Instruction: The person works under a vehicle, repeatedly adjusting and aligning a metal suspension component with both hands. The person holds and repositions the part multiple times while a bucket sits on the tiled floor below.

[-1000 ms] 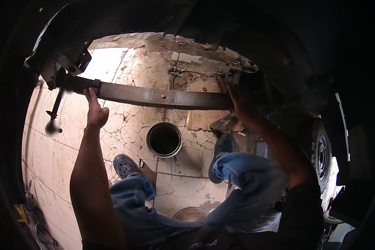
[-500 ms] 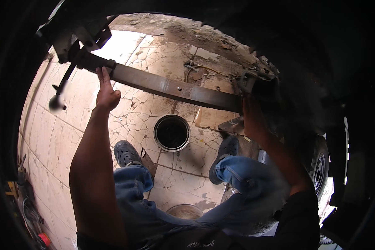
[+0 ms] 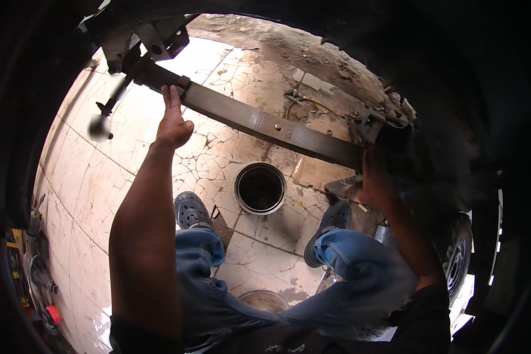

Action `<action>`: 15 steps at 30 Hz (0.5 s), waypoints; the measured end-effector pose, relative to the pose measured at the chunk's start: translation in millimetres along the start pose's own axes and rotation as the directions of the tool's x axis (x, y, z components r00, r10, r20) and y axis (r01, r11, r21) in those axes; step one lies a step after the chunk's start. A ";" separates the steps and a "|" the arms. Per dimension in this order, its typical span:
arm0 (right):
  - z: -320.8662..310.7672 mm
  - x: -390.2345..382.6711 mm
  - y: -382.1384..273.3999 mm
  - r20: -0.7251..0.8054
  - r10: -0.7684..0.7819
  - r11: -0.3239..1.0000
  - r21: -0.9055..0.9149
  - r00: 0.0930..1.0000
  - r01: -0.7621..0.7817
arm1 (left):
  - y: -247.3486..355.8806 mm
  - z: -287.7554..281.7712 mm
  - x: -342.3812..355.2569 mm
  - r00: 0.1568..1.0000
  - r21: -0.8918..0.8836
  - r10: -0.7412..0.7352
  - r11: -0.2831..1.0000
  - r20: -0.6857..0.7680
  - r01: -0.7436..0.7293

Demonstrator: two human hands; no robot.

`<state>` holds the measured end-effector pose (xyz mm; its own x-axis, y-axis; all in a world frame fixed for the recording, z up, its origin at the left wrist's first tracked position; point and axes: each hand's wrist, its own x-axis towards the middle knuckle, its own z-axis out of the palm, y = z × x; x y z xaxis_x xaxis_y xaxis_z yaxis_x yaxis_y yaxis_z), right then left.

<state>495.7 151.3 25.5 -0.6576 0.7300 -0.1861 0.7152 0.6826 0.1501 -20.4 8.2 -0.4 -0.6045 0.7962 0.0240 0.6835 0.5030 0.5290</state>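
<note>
A long, slightly curved leaf spring (image 3: 242, 115) of dull grey metal runs across the view overhead, with a round bolt head (image 3: 278, 127) near its middle. My left hand (image 3: 175, 124) is raised against the spring's near edge beside a metal clamp (image 3: 184, 81); two fingers stretch along it, and the thumb sticks out sideways. Farther right, my right hand (image 3: 374, 180) rests its upright fingers flat against the spring's end, close to a dark bracket (image 3: 369, 127). Shadow hides part of that hand. A ball-ended rod (image 3: 100, 127) hangs left of the spring.
An open round can (image 3: 261, 189) with a dark inside stands between my shoes on cracked floor tiles (image 3: 218, 150). A flat piece of cardboard (image 3: 314, 171) lies beyond it. Tools (image 3: 38, 277) are at the left edge, and a wheel (image 3: 456, 262) is at right. Dark vehicle bodywork surrounds the view.
The whole scene has shifted right in view, the spring and bracket also a little upward. Both my hands stay against the spring at about the same places.
</note>
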 end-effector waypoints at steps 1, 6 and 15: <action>1.2 -4.8 2.5 0.005 0.015 0.999 0.046 1.000 -0.016 | 12.0 -4.3 -3.2 1.000 -0.005 -0.003 1.000 0.031 0.003; 14.7 -3.4 7.1 -0.067 0.039 0.995 0.095 0.997 -0.032 | 25.7 -9.0 -7.5 0.995 -0.109 -0.025 0.993 0.093 0.035; 16.2 16.5 7.4 -0.093 0.135 0.987 0.103 0.987 -0.125 | 22.2 -16.7 -7.8 0.994 -0.057 -0.019 0.998 0.104 0.025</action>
<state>493.9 167.8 7.8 -0.5743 0.8153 -0.0731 0.8125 0.5787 0.0710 -7.4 7.5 25.3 -0.5714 0.8173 -0.0749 0.6437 0.5029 0.5769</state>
